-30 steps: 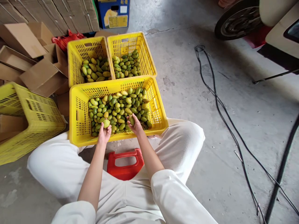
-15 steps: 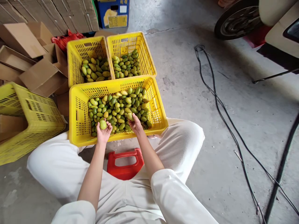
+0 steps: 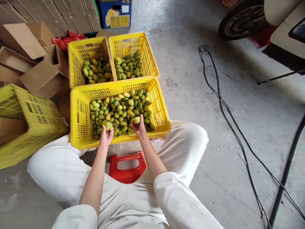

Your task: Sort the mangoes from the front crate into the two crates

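A yellow-green fruit (image 3: 108, 126) is being held by the left hand (image 3: 106, 136), with the fingers being curled about its near side. A paler fruit (image 3: 136, 120) is being gripped by the right hand (image 3: 139, 128) between thumb and fingers. Both pieces are being held up over the near part of the front crate (image 3: 77, 143), a gap being left between them. In that crate a loose heap of green and yellow fruits (image 3: 122, 114) is being contained. Just beyond it, more fruits are being held in the rear left crate (image 3: 74, 63) and the rear right crate (image 3: 152, 58), which are being set side by side. At the left, cardboard is being held in the side crate (image 3: 44, 117), near a jumble of open boxes (image 3: 43, 78). A red plastic piece (image 3: 127, 176) is being straddled by the legs (image 3: 183, 146). At the right, the floor (image 3: 186, 95) is being crossed by black cables (image 3: 220, 98).
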{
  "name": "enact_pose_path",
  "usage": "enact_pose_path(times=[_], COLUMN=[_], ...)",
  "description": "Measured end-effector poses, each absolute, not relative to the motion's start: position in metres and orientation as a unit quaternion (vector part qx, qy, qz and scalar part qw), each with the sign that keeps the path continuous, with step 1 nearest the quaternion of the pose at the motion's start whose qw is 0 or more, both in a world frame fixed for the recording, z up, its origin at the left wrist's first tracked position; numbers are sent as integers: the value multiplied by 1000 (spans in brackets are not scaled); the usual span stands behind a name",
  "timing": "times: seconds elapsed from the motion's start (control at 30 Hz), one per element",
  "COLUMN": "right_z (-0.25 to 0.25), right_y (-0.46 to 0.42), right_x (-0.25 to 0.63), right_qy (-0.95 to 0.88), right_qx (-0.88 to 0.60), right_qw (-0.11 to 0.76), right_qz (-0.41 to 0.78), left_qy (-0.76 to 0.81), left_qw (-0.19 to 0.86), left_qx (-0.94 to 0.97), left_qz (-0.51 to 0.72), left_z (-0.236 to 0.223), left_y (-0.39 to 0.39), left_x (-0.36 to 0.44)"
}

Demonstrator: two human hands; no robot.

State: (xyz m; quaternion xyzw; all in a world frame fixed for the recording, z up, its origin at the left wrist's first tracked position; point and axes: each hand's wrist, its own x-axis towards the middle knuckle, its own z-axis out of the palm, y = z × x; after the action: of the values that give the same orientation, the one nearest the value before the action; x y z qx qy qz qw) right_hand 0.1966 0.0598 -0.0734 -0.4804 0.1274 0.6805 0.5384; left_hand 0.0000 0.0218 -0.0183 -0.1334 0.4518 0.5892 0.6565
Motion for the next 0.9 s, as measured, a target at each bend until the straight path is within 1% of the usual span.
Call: enact_pose_path(times=[0.23, 0.43, 0.5, 0.9], right_z=[-62, -65, -66, -69], right_y=[56, 56, 56, 53], right_x=[196, 197, 196, 189], right_qy=[60, 23, 14, -11], right_qx=[-435, -418, -428, -485], right_qw=[449, 362, 363, 437], right_qz=[779, 833, 827, 758], left_qy=[433, 479, 479, 461], left_qw=[664, 643, 634, 651], left_qx=[-147, -174, -175, -143], left_qz=[591, 572, 581, 586], left_z=[-11, -8, -8, -10], left_y=[22, 24, 26, 25], left_x=[-1, 2, 2, 1])
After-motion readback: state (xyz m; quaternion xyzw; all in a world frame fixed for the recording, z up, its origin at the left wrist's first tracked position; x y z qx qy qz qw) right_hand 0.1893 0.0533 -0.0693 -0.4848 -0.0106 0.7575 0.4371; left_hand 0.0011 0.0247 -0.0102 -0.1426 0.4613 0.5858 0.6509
